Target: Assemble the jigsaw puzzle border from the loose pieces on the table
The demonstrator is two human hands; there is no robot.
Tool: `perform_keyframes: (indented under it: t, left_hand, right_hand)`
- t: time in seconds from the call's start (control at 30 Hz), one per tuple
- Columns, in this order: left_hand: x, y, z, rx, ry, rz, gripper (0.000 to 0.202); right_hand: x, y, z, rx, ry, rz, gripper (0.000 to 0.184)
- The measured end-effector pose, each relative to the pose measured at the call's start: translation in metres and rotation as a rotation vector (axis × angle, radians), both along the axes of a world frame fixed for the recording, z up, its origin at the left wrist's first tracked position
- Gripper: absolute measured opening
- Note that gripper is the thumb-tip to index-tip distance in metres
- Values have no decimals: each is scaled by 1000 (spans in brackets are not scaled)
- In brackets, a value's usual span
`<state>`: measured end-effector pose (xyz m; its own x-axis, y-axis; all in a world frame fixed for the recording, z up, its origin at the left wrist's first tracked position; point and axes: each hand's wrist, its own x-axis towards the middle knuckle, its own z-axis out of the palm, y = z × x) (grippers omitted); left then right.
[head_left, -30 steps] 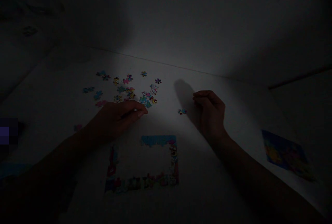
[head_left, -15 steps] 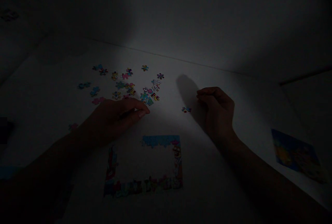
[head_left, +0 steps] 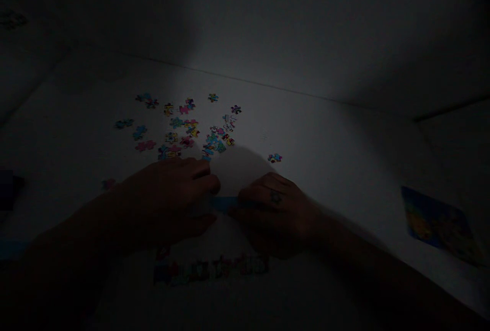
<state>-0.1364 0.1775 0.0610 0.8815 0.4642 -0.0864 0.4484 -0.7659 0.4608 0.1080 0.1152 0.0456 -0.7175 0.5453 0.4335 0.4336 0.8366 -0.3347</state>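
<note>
It's very dim in here, the white tabletop (head_left: 317,139) palest towards its middle. A soft shadow (head_left: 245,162) lies beyond the right hand (head_left: 277,211); the corners sink nearly to black.

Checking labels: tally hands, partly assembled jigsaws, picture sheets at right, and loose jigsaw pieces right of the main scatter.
Left hand, right hand: 2
Partly assembled jigsaw: 1
Blue picture sheet: 1
Lone jigsaw piece: 1
Total: 5

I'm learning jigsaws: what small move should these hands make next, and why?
I'd probably steady the blue puzzle strip with the right hand: the strip runs up to that hand, while the left hand curls by its other end. Whether either grips a piece is hidden.
</note>
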Motion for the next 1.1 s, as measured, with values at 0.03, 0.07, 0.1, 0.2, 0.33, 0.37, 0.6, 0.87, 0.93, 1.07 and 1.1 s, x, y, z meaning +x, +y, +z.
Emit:
perform_keyframes:
  t: [0.03,0.07,0.1,0.2,0.33,0.37,0.6,0.87,0.93,1.07,1.1]
  left_hand:
    - [0,-1,0,6,4,-9,17]
    - [1,-2,-1,16,7,-19,15]
    - [1,-2,-1,30,7,-29,15]
    - [3,-3,-1,69,1,-46,15]
    - [4,-1,-2,123,-26,-89,10]
    - [5,-1,-2,141,-34,-97,8]
    - [6,-4,-3,241,-44,-110,9]
    - [12,-11,0,359,-19,-98,6]
    - [12,-12,1,370,-23,-99,8]
    - [10,-10,-1,341,-44,-102,4]
    - [9,-9,-2,330,-49,-96,2]
  right_hand:
    - [0,0,0,-11,-17,3,20]
    - [0,0,0,-19,-32,4,20]
    - [-1,0,1,-25,-47,3,21]
    - [-1,0,0,-36,-71,3,20]
    - [-1,1,-1,-61,-55,10,20]
    - [-1,1,-1,-68,-58,10,21]
    - [-3,1,2,-82,-66,6,20]
    - [-4,0,0,-66,-72,7,20]
    - [-4,0,0,-64,-82,8,21]
    - [-5,0,1,-59,-109,8,21]
    - [-5,-1,1,-61,-113,9,21]
